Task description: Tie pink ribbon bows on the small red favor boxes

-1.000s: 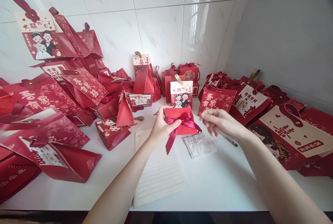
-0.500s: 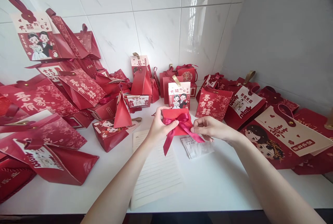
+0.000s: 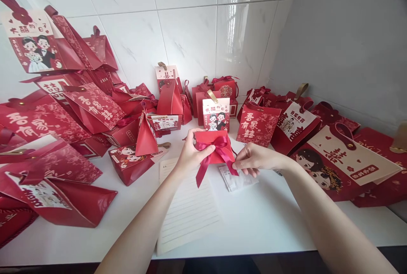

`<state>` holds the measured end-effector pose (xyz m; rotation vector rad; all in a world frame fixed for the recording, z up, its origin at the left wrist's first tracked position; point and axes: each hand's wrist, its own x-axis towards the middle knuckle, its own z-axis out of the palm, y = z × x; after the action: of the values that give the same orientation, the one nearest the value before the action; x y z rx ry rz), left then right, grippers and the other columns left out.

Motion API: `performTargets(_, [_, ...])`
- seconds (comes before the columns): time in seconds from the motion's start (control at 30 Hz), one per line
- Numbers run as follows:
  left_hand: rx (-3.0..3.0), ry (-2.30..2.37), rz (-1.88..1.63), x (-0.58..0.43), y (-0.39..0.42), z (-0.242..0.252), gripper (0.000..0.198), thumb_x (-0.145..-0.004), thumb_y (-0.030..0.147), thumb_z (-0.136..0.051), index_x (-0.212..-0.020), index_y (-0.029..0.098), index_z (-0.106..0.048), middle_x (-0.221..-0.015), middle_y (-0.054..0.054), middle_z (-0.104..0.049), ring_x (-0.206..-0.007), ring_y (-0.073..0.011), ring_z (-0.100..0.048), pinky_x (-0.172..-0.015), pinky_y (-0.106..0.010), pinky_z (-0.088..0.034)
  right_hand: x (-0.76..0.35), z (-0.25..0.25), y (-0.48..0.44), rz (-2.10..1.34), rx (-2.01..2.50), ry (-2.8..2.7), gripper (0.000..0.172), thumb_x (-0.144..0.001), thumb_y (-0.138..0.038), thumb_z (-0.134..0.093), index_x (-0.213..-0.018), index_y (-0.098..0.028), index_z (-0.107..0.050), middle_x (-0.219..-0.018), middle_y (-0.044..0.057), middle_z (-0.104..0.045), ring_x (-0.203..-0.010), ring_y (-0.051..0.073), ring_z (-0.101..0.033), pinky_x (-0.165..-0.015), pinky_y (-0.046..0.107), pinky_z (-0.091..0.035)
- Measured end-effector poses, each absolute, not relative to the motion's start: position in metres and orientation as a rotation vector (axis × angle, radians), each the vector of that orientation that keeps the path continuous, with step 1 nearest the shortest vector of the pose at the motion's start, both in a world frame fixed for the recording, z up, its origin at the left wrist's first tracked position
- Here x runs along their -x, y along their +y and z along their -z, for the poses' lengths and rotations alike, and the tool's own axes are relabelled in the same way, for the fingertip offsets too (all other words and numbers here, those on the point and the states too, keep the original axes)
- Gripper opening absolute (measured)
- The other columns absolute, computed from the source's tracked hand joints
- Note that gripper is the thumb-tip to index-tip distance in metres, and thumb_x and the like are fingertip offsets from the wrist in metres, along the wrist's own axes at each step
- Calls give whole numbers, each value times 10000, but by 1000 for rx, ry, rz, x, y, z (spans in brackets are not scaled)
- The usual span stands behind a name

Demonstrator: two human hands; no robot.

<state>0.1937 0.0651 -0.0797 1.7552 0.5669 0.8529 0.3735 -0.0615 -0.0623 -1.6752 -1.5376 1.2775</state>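
Observation:
A small red gift box (image 3: 199, 137) is held above the table by my left hand (image 3: 190, 154), with the thumb across its front and the fingers behind its left side. Tied round the box is a dark pink ribbon (image 3: 221, 150) in a bow, its two tails hanging down. My right hand (image 3: 249, 159) is at the box's lower right, thumb and fingertips closed on the edge of the right tail. Below that hand lies a clear packet (image 3: 237, 182) with pale contents. Lined paper (image 3: 190, 212) lies flat under the left forearm.
Red gift boxes and bags crowd the left side, including a stacked red box (image 3: 93, 106). A couple-print box (image 3: 216, 115) stands just behind my hands. At the right is a large cream-topped bag (image 3: 345, 161). A tiled wall (image 3: 187, 36) closes off the back.
My right fingers have shifted slightly down along the right tail, which now hangs steeper. The box has tilted a little in my left hand. The whole view has shifted slightly.

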Motion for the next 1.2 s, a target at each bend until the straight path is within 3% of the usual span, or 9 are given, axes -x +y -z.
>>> performTargets(0.43, [-1809, 537, -851, -194, 65, 80, 446, -672, 262, -676, -1038, 223, -424, -1027, -25, -566, -899, -151, -576, -784, -272, -462, -364, 54, -65, -1383, 1689, -1574, 149, -675, -185, -538, -545, -149, -600, -461, -26, -521, -406, 81, -501, -404, 180, -397])
performTargets(0.53, [-1806, 536, -847, -195, 63, 80, 454, -673, 263, -676, -1044, 221, -418, -1013, -27, -560, -877, -157, -584, -761, -277, -473, -370, 47, -70, -1400, 1724, -1627, 156, -688, -275, -624, -609, -145, -659, -518, 1, -584, -422, 80, -509, -399, 177, -380])
performTargets(0.6, [-1787, 535, -835, -195, 62, 80, 465, -669, 266, -677, -1048, 218, -412, -998, -28, -568, -869, -162, -589, -756, -283, -478, -373, 43, -72, -1265, 1725, -1564, 290, -688, -421, -665, -635, -136, -671, -540, 16, -596, -407, 75, -492, -392, 186, -372])
performTargets(0.7, [-1770, 523, -791, -196, 62, 79, 488, -661, 280, -685, -1057, 216, -407, -952, -19, -590, -853, -167, -598, -752, -293, -484, -368, 40, -68, -868, 1683, -1271, 508, -718, -630, -566, -602, -137, -607, -459, -17, -488, -372, 73, -446, -385, 200, -359])
performTargets(0.77, [-1774, 518, -776, -196, 63, 79, 502, -660, 292, -689, -1068, 220, -406, -913, -10, -599, -839, -171, -603, -739, -294, -488, -360, 42, -62, -690, 1681, -1180, 565, -748, -685, -479, -590, -150, -564, -418, -33, -429, -360, 79, -426, -392, 207, -354])
performTargets(1.0, [-1781, 519, -754, -196, 65, 81, 505, -688, 309, -680, -1104, 234, -404, -916, -19, -599, -874, -185, -594, -739, -301, -496, -339, 57, -49, -438, 1806, -1243, 458, -780, -573, -535, -572, -182, -418, -484, -33, -467, -434, 85, -407, -454, 216, -314])
performTargets(1.2, [-1791, 538, -742, -195, 66, 83, 528, -694, 309, -681, -1144, 248, -412, -1024, -35, -588, -951, -192, -568, -801, -313, -475, -344, 61, -52, -587, 1634, -1322, 352, -812, -471, -544, -643, -188, -420, -526, -43, -462, -442, 85, -432, -431, 203, -337])
